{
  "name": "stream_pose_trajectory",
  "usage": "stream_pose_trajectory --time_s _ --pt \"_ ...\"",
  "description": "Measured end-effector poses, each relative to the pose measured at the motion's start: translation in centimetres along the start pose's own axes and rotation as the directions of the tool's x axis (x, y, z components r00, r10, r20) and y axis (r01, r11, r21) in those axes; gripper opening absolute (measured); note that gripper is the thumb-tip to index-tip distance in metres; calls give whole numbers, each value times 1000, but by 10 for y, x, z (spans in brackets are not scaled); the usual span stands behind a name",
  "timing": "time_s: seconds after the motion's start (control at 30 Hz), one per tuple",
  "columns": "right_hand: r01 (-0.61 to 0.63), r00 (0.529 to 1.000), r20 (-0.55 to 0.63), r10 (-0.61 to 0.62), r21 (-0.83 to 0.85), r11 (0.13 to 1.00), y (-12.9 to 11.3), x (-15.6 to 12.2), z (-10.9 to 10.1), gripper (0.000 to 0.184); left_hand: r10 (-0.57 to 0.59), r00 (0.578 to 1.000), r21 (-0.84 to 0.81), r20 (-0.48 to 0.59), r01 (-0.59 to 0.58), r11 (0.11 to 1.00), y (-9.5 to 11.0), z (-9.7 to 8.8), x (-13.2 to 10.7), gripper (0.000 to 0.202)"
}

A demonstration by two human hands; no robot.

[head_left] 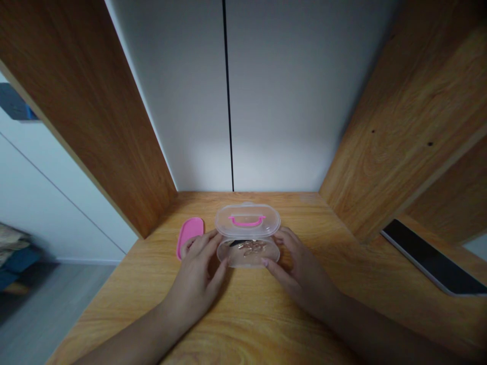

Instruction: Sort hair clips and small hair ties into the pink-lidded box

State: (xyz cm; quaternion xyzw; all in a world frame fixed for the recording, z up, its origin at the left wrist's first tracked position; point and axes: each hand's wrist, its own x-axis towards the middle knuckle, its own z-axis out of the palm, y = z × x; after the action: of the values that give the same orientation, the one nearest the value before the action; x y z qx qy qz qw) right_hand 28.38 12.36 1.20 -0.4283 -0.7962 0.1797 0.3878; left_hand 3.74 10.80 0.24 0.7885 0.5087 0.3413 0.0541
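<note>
A small clear plastic box stands on the wooden desk, its oval lid with a pink handle tipped up at the back. Small shiny pieces lie inside. My left hand cups the box's left side, thumb at its front corner, fingers curved along the wall. On the right side my right hand presses against the box the same way, thumb at the front. Both hands grip the box between them.
A flat pink oval piece lies on the desk just left of the box, beside my left fingers. Wooden side panels rise on both sides, a white wall behind. A dark flat tablet-like slab lies on a lower shelf at the right.
</note>
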Motion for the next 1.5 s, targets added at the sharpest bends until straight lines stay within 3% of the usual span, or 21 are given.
stream_pose_trajectory --time_s 0.1,0.2,0.43,0.73,1.07,1.27,1.5 --pt "16 1000 14 -17 65 998 -6 2 -6 24 63 997 9 43 -63 998 5 -3 1 46" --pt "21 1000 -8 -20 128 992 -7 4 -9 27 67 995 18 80 -68 997 7 -5 2 39" --pt "-14 999 -37 19 152 988 -5 3 -6 32 32 994 4 107 -32 999 4 -1 0 54" --pt "31 999 -44 -25 160 987 -4 1 -6 33 9 990 -51 142 -1 999 7 -4 2 53" --pt "212 976 10 -216 150 966 -6 -1 -10 39 63 992 -189 107 -42 981 4 0 1 59" --pt "225 973 0 -229 197 954 -5 -4 -8 41 91 988 -236 125 -59 970 5 0 -3 58" --pt "237 966 32 -255 276 932 -7 -4 -9 44 122 990 -215 64 -106 971 4 5 -6 63"
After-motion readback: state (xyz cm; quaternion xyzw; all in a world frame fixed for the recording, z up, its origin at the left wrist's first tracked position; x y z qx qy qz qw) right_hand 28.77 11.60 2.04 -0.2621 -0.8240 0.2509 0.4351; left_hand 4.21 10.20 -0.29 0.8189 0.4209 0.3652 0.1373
